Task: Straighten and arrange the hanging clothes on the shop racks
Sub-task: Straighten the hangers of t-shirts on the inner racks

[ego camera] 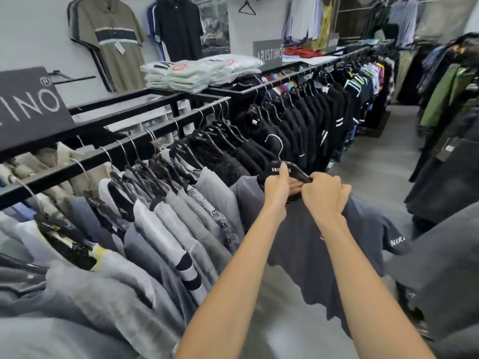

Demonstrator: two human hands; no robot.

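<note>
A dark grey T-shirt (305, 244) hangs on a black hanger (298, 170) that is off the rail, held in front of the rack. My left hand (278, 186) grips the hanger's neck, thumb up along its printed front. My right hand (325, 191) pinches the shirt's collar at the hanger's right shoulder. The hanger's metal hook (275, 145) points up, free of the black rail (145, 130). Grey shirts (181, 216) and black shirts (298, 120) hang in rows along the rail to the left and behind.
Folded packaged shirts (197, 72) lie stacked on the rack top beside a grey sign (268, 53). Another clothes rack (445, 104) stands at the right across a grey floor aisle (383, 156). Polo shirts (111, 40) hang on the back wall.
</note>
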